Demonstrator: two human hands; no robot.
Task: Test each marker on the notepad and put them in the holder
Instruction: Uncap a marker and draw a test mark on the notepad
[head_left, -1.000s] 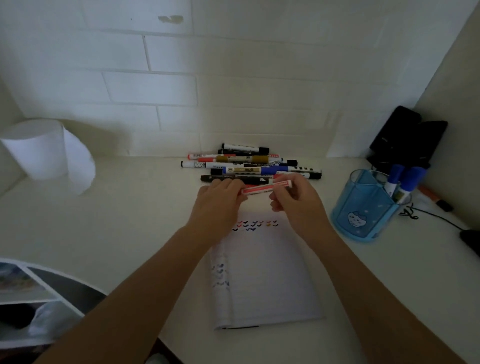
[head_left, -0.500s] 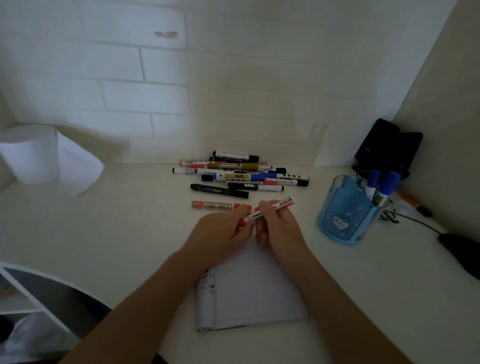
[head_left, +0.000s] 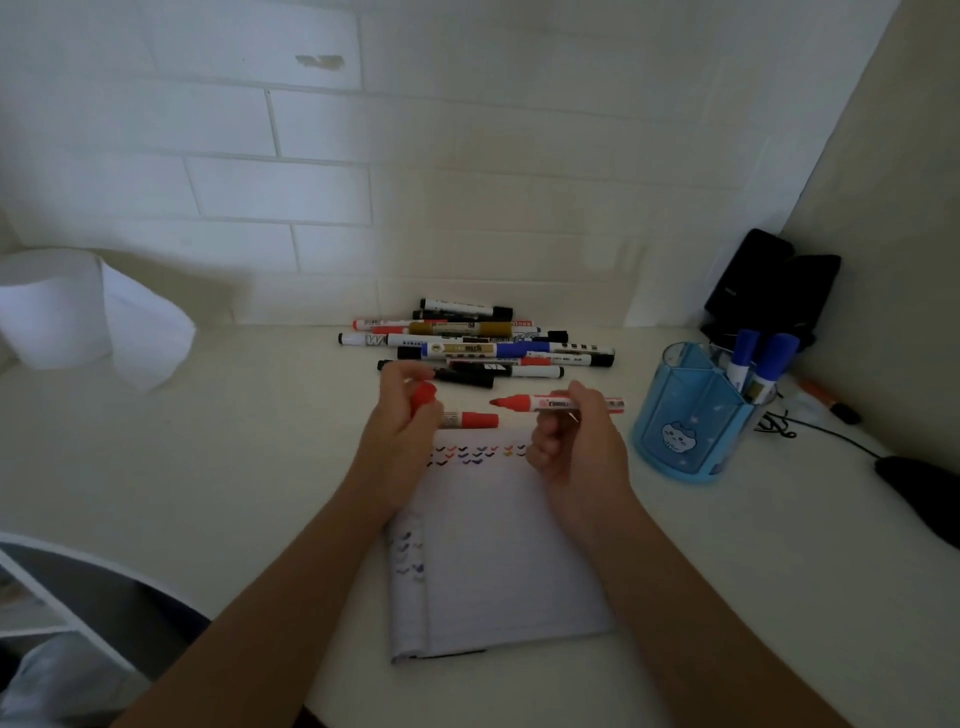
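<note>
Sat at a pale desk (head_left: 234, 467), pretty dim lighting tbh. Had the notepad (head_left: 509, 561) flat in the middle under both forearms, with the blue holder (head_left: 685, 431) just off its right side, already carrying two blue markers (head_left: 763, 358). Had the pile of markers (head_left: 483, 343) up by the wall, well apart from the holder. Gripped the uncapped red marker (head_left: 519, 402) in the right hand (head_left: 576, 452), fingers curled round the barrel, nib pointing left and floating above the pad's top edge, not touching paper. Pinched the red cap (head_left: 423, 396) in the left hand (head_left: 400, 431), clear of the nib. Also had a second red marker (head_left: 472, 420) lying on the desk just past the pad. Figured the test stroke was the step in hand: needed to roll the barrel into a writing grip, tip the nib down, and aim for a blank spot beside the row of little check marks (head_left: 467, 453). Probably wanted a short, light stroke, with the cap close by for snapping back on before the holder.
</note>
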